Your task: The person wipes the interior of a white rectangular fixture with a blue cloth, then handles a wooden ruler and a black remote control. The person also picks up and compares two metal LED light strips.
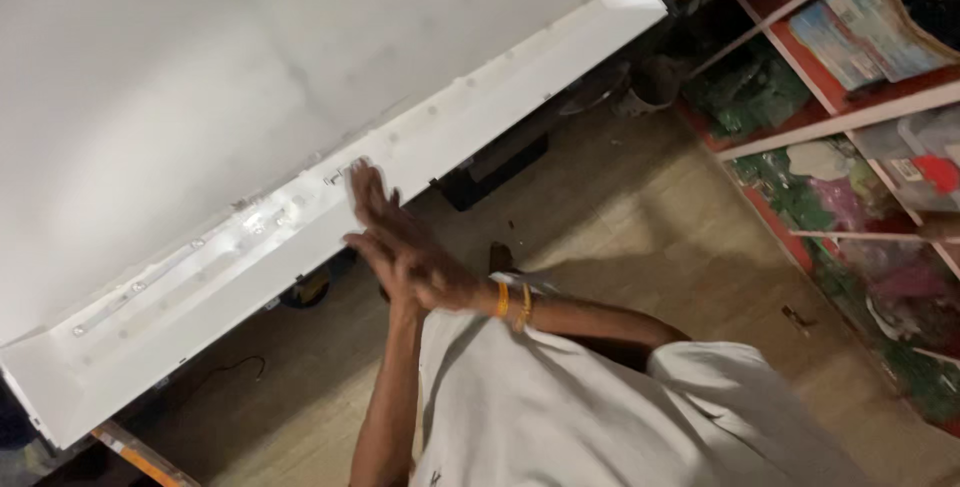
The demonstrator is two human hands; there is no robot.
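My two hands are pressed palm to palm, fingers stretched flat, just off the near edge of a large white panel (250,77). My right hand (372,199) wears orange bands on its wrist, and its fingertips reach the panel's sloped rim. Against it lies my left hand (372,252), its forearm coming up from the bottom of the view. Neither hand holds anything. Along the rim runs a thin strip (190,257) with several small round lenses. My white shirt (560,417) fills the lower right.
Red-and-white shelves (850,117) packed with bagged goods stand at the right. A black box (495,167) and a dark pot (650,87) sit below the panel's edge. Tan tiled floor (640,217) lies between panel and shelves. An orange-edged bar (140,457) shows at the bottom left.
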